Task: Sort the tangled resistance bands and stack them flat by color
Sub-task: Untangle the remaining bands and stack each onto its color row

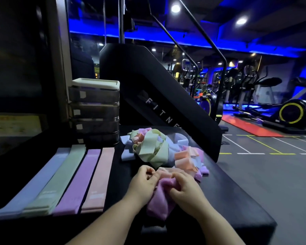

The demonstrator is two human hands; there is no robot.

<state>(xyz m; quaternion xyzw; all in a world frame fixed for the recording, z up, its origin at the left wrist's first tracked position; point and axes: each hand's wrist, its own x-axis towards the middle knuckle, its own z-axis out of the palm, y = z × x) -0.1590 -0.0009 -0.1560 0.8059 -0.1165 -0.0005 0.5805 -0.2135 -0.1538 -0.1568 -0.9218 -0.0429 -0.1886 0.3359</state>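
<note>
Purple band [157,204] sits bunched on the table [224,200], just before the tangle [154,149]; we grip it with left hand [143,183] and right hand [185,187], fingers curled into it.

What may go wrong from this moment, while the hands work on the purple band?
1. The left hand and right hand grip the purple band beside the tangled pile. If it is caught there, pulling may drag the pile.
2. The pile lies near the right edge of the table, so bands may fall off.
</note>
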